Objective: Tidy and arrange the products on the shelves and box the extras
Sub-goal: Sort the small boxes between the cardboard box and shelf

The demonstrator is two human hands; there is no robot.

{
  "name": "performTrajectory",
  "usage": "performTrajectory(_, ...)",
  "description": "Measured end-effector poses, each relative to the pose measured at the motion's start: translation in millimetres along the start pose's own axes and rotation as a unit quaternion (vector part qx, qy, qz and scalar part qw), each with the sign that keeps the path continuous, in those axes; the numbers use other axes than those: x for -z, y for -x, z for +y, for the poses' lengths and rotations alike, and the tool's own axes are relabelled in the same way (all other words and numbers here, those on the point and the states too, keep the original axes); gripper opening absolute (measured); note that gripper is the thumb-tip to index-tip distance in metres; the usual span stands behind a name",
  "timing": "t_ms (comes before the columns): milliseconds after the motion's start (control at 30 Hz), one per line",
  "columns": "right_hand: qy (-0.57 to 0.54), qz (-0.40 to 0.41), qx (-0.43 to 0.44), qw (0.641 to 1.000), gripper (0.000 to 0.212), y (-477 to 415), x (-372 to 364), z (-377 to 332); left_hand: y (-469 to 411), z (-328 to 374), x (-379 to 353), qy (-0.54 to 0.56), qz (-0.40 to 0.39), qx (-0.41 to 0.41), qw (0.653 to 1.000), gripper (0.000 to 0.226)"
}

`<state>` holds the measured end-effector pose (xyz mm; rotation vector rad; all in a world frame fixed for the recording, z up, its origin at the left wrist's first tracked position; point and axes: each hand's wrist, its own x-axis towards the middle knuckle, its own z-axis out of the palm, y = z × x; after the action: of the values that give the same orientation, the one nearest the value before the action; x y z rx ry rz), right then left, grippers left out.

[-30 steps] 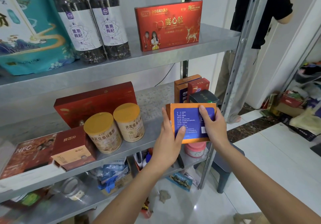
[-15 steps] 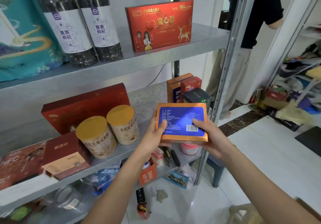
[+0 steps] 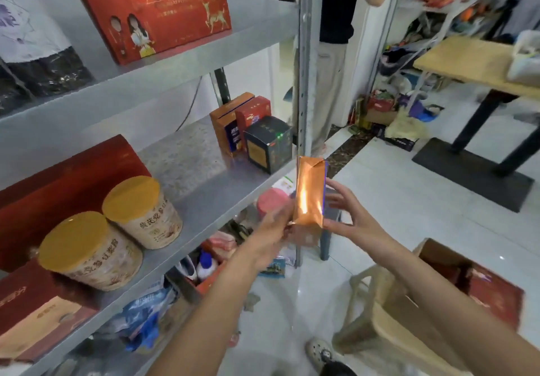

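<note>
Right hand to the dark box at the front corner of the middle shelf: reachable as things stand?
Not right now, probably: the right hand is busy against the orange box, left hand on its other side. Nothing stands before the dark box, so once freed the way looks open.

Orange box (image 3: 310,194) upright, edge-on, near shelf post (image 3: 304,83). Right hand (image 3: 347,215) spreads fingers (image 3: 336,186) against its blue side; left hand (image 3: 274,229) blurred at lower edge

I'm looking at the middle shelf (image 3: 204,191): two gold-lidded tins (image 3: 140,212) are standing before a long red box (image 3: 67,177), and three small boxes (image 3: 267,143) are clustering at its right end.
</note>
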<state>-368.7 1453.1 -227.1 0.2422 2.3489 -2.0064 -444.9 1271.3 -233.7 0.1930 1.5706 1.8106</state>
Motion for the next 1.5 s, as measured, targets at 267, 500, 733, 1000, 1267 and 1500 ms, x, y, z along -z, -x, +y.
performTrajectory(267,-0.024,0.123,-0.088,0.988,0.075,58,77,43,-25,-15,-86,0.05,-0.205,0.156,0.965,0.08)
performTrajectory(500,-0.056,0.285,-0.205,0.935,0.052,106,131,84,-68,-55,-167,0.049,-0.092,0.12,0.987,0.065)
performTrajectory(733,-0.108,0.241,-0.277,0.924,0.054,172,184,133,-104,-104,-239,-0.061,-0.134,0.222,0.964,0.027)
performTrajectory(1000,0.054,0.407,-0.292,0.864,0.045,156,199,209,-154,-217,-255,-0.655,-0.078,0.074,0.748,0.072)
performTrajectory(1267,0.217,0.382,-0.396,0.806,0.068,95,214,285,-194,-315,-221,-0.756,-0.241,-0.041,0.608,0.126)
performTrajectory(1500,0.278,0.436,-0.393,0.76,0.064,72,201,310,-199,-324,-215,-0.721,-0.26,-0.028,0.642,0.137)
